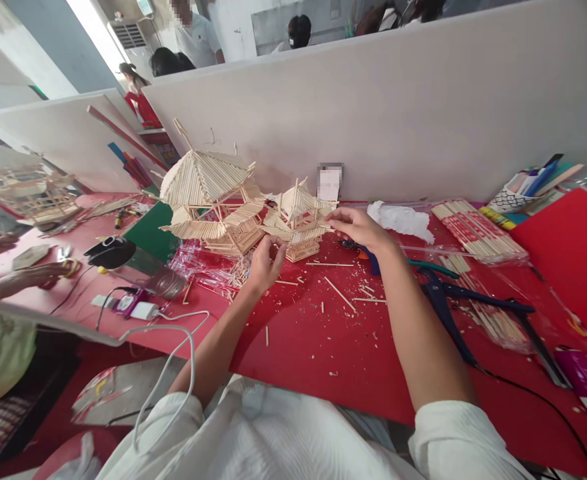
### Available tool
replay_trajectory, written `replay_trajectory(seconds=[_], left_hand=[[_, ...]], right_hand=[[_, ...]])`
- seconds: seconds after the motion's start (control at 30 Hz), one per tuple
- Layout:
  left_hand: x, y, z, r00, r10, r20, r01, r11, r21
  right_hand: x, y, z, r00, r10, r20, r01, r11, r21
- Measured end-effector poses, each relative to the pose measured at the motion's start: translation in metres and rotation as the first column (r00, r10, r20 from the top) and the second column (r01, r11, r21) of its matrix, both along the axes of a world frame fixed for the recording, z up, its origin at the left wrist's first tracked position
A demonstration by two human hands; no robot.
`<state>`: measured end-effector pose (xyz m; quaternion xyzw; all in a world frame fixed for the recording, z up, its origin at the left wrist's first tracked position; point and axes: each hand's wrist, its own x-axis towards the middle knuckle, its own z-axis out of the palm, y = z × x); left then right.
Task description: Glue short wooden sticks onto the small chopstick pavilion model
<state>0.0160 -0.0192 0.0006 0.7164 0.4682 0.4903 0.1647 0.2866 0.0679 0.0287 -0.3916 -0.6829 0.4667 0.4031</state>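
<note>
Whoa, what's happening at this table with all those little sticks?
Someone is working with both hands at a small stick house. The right hand has its fingers at the roof's right edge, and the left hand is by the lower left side; whether that one touches it is hard to tell. A bigger stick house stands just to the left. Loose sticks and crumbs are scattered over the red table in front.

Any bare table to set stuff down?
Red table's front strip, between loose sticks and white shirt: scattered crumbs. Front right, between blue tool and purple block: black cable crosses. Crowded: around both stick models; back right, stick bundles.
</note>
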Motion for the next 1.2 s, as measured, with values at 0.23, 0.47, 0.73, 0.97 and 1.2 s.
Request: replay_trajectory(seconds=[0.23,0.47,0.73,0.97,1.2], left_hand=[[0.001,-0.001,0.002,0.999,0.042,-0.013,-0.042,0.999,0.015],[0.003,-0.001,0.001,1.0,0.029,0.007,-0.028,0.999,-0.035],[0.0,-0.002,-0.001,1.0,-0.012,0.004,0.012,1.0,-0.005],[0.0,0.0,0.001,0.996,0.062,-0.066,-0.053,0.989,0.135],[-0.007,0.001,0.003,0.998,0.062,0.006,-0.062,0.989,0.133]], right_hand=[[0.0,-0.001,0.002,1.0,0.008,-0.004,-0.008,1.0,-0.003],[0.001,0.002,-0.002,1.0,-0.006,0.014,0.007,1.0,-0.029],[0.002,0.003,-0.003,1.0,0.014,-0.015,-0.014,1.0,-0.008],[0.002,0.007,-0.005,0.999,0.023,-0.029,-0.023,1.0,0.003],[0.004,0.011,-0.008,1.0,0.031,-0.005,-0.031,0.999,0.015]])
